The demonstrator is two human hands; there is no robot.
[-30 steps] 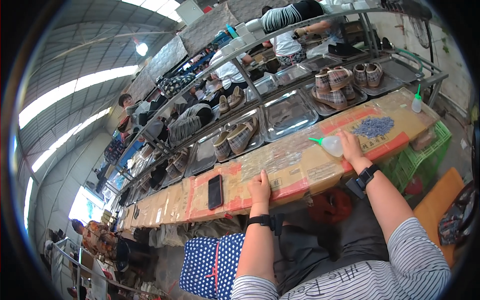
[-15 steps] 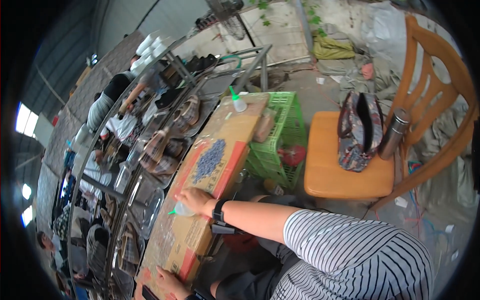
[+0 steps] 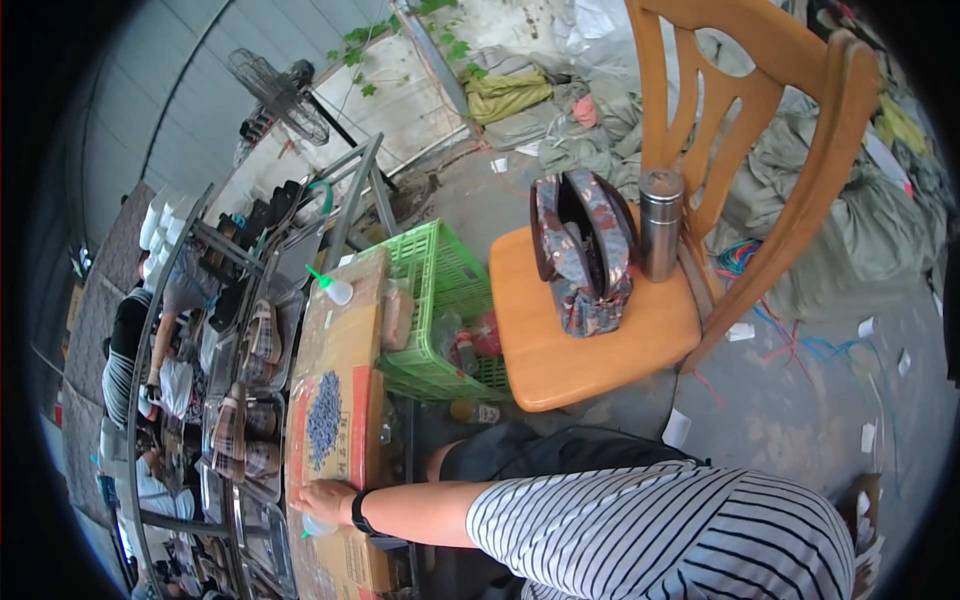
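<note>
Since the earlier frame the view has swung further right, bringing the wooden chair fully into sight, while the right hand point(image 3: 322, 497) stays on the cardboard-covered desk point(image 3: 345, 345). At far left, other people sit along a metal rack of trays point(image 3: 240, 400) loaded with shoe parts. Next comes the desk, carrying a patch of small dark blue pieces point(image 3: 323, 420) near its middle and a clear squeeze bottle with a green nozzle point(image 3: 333, 288) at its far end. The right hand rests palm down at the near part of the desk, fingers curled over a small clear bottle with a green tip point(image 3: 313, 526), gripping it; a black wristwatch point(image 3: 359, 511) sits on the wrist. The left hand is out of view. Right of the desk stands a green plastic crate point(image 3: 440, 270). Further right, the light wooden chair point(image 3: 590, 350) holds a patterned fabric bag point(image 3: 585, 250) and a steel flask point(image 3: 660, 222), upright, just beside each other.
</note>
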